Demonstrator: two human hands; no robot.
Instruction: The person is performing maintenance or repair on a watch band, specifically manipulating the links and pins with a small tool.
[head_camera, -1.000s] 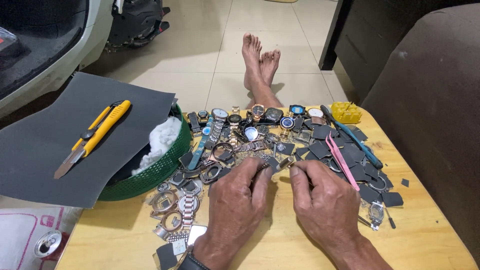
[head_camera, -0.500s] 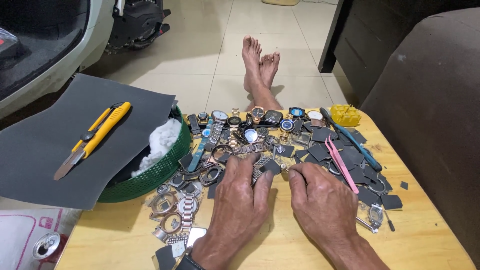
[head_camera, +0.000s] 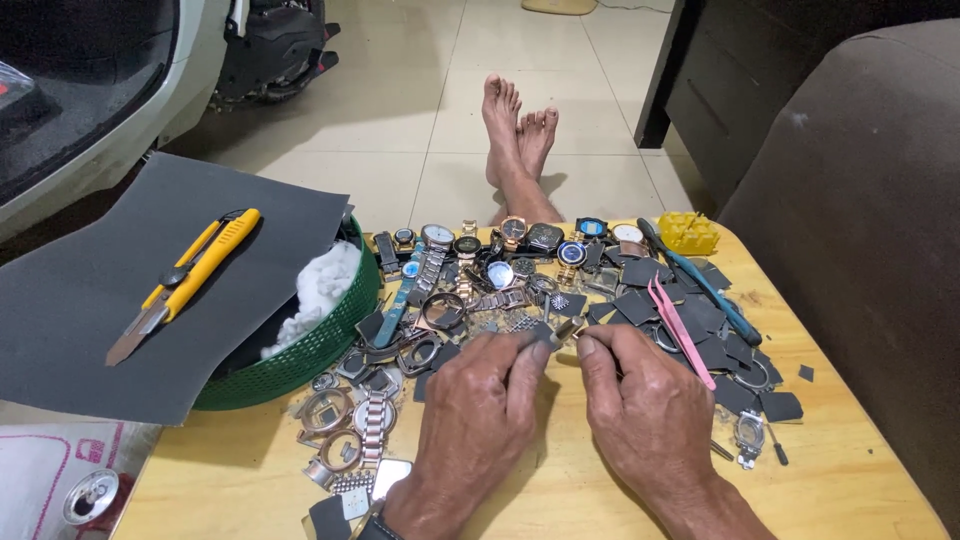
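Head view: L hand (head_camera: 478, 400) & R hand (head_camera: 640, 400) both pinch a small metal part (head_camera: 562, 331) at table (head_camera: 560, 490) centre amid watch parts (head_camera: 480, 290); risk: slips from fingertips, lost in clutter.

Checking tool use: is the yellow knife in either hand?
No, the yellow knife lies on the grey sheet, apart from both hands.

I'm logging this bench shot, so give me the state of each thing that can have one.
left hand: pinched on a small dark piece, held together with the right hand
right hand: pinched on the same piece
utility knife: blade out, lying on the grey sheet
green basket: partly covered by the sheet, white wadding inside
pink tweezers: lying untouched
drink can: opened
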